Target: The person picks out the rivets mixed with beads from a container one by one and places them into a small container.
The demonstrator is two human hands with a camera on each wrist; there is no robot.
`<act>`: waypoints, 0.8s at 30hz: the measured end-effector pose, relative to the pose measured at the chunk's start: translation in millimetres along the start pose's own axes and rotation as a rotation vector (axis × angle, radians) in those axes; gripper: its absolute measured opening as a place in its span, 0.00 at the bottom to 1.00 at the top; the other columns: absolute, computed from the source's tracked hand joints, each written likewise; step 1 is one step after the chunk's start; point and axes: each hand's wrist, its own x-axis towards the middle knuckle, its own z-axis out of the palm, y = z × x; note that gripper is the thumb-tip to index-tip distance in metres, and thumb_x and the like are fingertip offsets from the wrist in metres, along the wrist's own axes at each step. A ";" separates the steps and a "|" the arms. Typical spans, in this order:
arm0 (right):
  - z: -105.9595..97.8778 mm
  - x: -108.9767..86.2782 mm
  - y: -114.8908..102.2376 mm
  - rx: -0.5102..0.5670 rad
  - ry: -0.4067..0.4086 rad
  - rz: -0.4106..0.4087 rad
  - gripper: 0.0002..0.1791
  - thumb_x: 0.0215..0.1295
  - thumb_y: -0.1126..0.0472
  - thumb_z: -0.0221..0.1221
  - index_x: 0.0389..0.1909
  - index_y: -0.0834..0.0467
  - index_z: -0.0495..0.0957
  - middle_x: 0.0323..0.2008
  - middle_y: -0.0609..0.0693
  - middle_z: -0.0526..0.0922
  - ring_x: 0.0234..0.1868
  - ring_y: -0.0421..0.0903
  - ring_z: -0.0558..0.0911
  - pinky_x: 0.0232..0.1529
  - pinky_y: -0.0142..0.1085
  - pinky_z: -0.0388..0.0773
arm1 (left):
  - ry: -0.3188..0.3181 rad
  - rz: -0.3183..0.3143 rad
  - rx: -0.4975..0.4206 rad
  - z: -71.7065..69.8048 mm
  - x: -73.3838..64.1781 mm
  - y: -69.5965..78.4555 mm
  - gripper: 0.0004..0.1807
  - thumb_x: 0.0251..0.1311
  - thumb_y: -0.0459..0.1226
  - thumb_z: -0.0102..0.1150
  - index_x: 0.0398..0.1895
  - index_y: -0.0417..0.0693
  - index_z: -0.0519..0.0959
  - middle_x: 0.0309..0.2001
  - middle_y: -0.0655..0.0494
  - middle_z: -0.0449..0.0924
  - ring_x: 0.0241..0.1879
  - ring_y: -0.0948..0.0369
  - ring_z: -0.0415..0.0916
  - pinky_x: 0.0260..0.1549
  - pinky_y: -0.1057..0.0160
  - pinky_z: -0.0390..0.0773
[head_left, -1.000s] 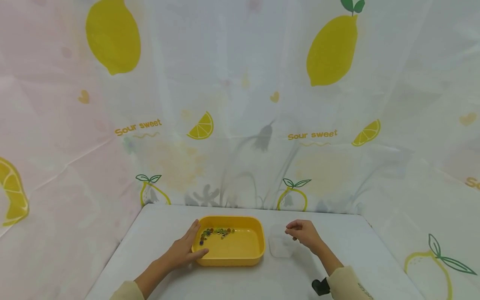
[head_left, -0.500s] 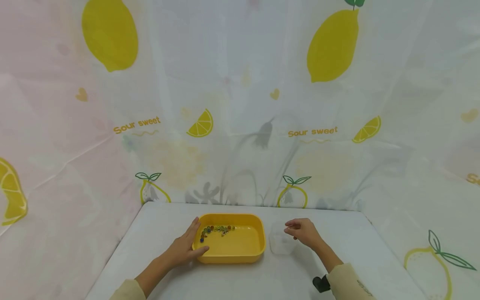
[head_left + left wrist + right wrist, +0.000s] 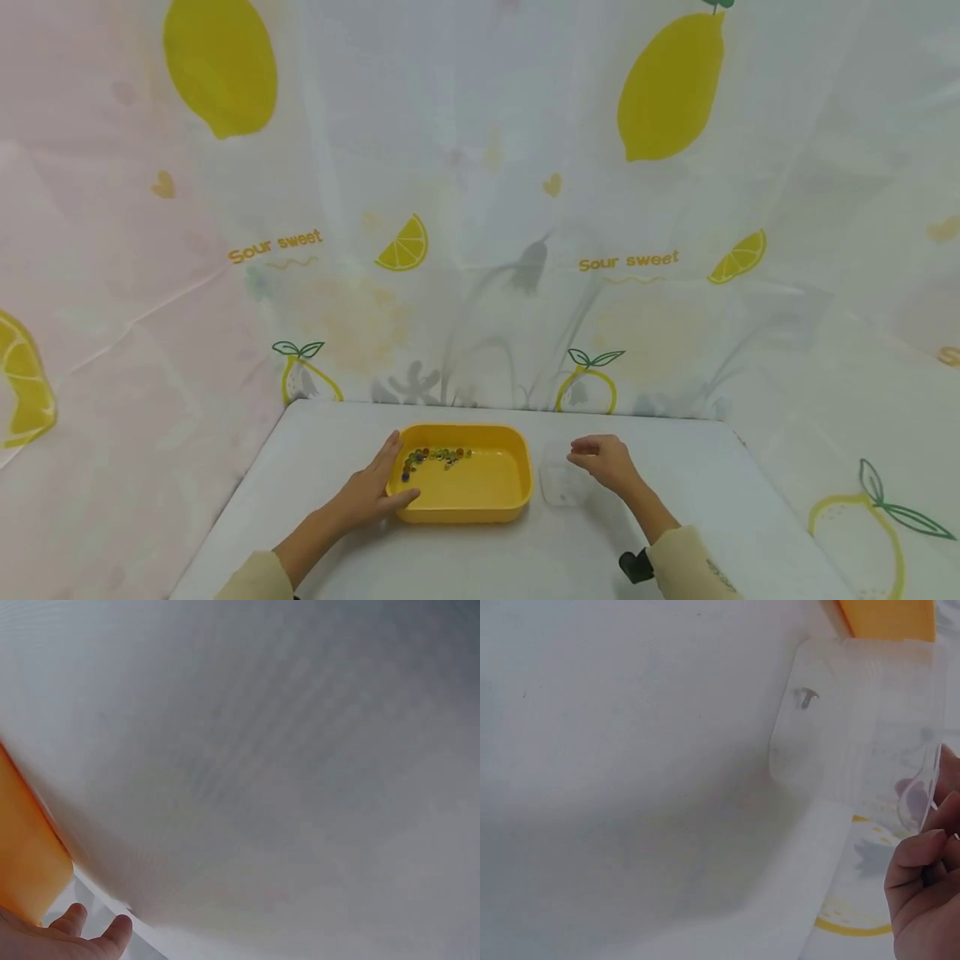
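Lemon-printed sheeting (image 3: pixel 480 125) rises behind and on both sides, with "Sour sweet" lettering, citrus slices and leafy lemon outlines on it, and it meets the far edge of a white-covered table (image 3: pixel 720 492). With my right hand (image 3: pixel 609 465) I reach to the rim of a clear plastic container (image 3: pixel 564 493), fingers bent and tips drawn together; one fingertip shows through the plastic, but I cannot tell whether I am pinching the rim, a small thing or nothing. Low in the container a small dark shape (image 3: pixel 806 698) shows through the cloudy wall, too blurred to name. Just to the left of the container is a yellow tray (image 3: pixel 468 517), a narrow strip of table between them. My left hand (image 3: pixel 363 497) lies against the tray's left end, released and loose, fingers extended along the outside and thumb reaching over the near left corner. Inside the tray, glass marbles (image 3: pixel 444 455) in green, amber and blue gather along the far wall and down the left side, a deep blue one nearest me. Pale sleeves (image 3: pixel 686 562) cover my forearms, and a black object (image 3: pixel 637 567) sits beside the right cuff.
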 end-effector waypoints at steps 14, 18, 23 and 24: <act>1.7 3.5 -3.5 -0.018 0.003 0.025 0.14 0.52 0.58 0.65 0.39 0.61 0.82 0.33 0.51 0.86 0.35 0.44 0.82 0.32 0.38 0.79 | -0.002 -0.018 -0.008 0.0 -0.1 0.7 0.51 0.54 0.62 0.51 0.73 0.52 0.41 0.74 0.53 0.36 0.60 0.43 0.66 0.54 0.43 0.67; 2.0 4.1 -4.8 -0.029 0.013 0.001 0.13 0.52 0.58 0.66 0.37 0.61 0.82 0.32 0.50 0.86 0.37 0.46 0.82 0.36 0.40 0.79 | -0.003 -0.022 -0.020 0.5 0.0 0.4 0.51 0.54 0.62 0.52 0.73 0.53 0.40 0.74 0.53 0.36 0.61 0.43 0.64 0.55 0.42 0.65; 1.0 3.5 -5.1 -0.059 0.011 -0.045 0.10 0.52 0.58 0.65 0.34 0.58 0.83 0.32 0.49 0.85 0.34 0.44 0.81 0.33 0.37 0.78 | -0.005 -0.016 -0.031 1.5 -0.3 0.3 0.51 0.54 0.63 0.52 0.73 0.53 0.41 0.74 0.55 0.35 0.66 0.45 0.57 0.59 0.44 0.63; 0.5 3.5 -4.9 -0.065 0.012 -0.052 0.10 0.52 0.57 0.65 0.33 0.58 0.83 0.32 0.48 0.85 0.33 0.43 0.81 0.32 0.36 0.78 | -0.004 -0.013 -0.030 1.7 -0.4 0.2 0.51 0.54 0.62 0.52 0.73 0.52 0.41 0.74 0.54 0.35 0.66 0.45 0.57 0.59 0.44 0.62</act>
